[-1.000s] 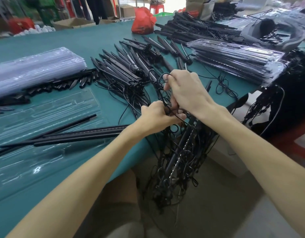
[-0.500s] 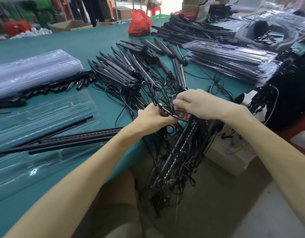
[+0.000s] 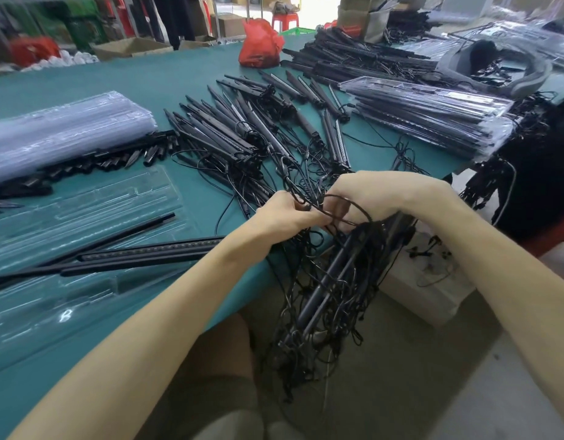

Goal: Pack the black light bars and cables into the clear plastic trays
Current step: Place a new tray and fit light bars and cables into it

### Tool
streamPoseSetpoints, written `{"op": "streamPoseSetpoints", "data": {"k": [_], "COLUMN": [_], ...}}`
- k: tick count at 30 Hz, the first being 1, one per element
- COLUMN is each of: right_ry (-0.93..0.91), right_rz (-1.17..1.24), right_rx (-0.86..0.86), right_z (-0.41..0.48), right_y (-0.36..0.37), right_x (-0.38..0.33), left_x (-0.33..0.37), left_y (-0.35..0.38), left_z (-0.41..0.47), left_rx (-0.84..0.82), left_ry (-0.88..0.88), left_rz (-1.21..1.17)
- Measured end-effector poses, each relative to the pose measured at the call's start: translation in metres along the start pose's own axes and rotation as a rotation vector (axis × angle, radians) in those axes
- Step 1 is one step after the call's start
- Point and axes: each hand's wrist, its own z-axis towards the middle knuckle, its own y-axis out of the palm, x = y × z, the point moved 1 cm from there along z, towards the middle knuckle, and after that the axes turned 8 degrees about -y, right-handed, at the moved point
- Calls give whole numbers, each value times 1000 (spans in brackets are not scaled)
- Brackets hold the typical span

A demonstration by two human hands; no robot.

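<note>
**Tangled light bar bundle: grab the sticks, not the wires**

Both hands are working at the edge of the table [image 3: 179, 77], right at the top of a messy bundle [image 3: 334, 281] of light bars and cables. It hangs off the edge and down toward the floor.

The left hand [image 3: 283, 214] has its fingers curled in and is pinching a thin cable loop [image 3: 344, 204]. The right hand [image 3: 379, 195] is curled over the top of the bundle with its fingers wrapped on the wires, though its fingertips are mostly hidden underneath. So the loop runs between the two hands and touches both, and the bars dangle below the right wrist.

My guess on handling: the bars look like slim, rigid, fairly light sticks. The cables are thin and floppy and snag on each other. Yanking a wire would probably strain the spot where it joins the bar. I'd hold one bar by its body near the cable end and tease the loop off with the other hand.

The clear tray [image 3: 84, 201] it's headed for lies flat on the table to the left, with a few packed bars [image 3: 141, 255] lying across it. There's a loose pile [image 3: 242, 134] of more bars mid-table, and filled trays [image 3: 433, 119] are stacked at the far right.
</note>
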Motion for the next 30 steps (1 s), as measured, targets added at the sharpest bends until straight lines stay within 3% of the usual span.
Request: {"op": "streamPoseSetpoints", "data": {"k": [8, 17, 27, 30], "right_ry": [-35, 24, 94, 117], "right_rz": [25, -50, 90, 278], "right_rx": [4, -147, 436, 688], "right_z": [5, 1, -1, 0], "right_y": [9, 15, -11, -15], "right_x": [9, 12, 5, 9], "left_x": [-1, -2, -3, -3], "left_y": [-4, -3, -8, -9], "left_z": [-2, -2, -7, -8], "left_rx": [-55, -45, -121, -134], "left_ry": [99, 91, 120, 117], "left_rz": [-71, 155, 78, 104]}}
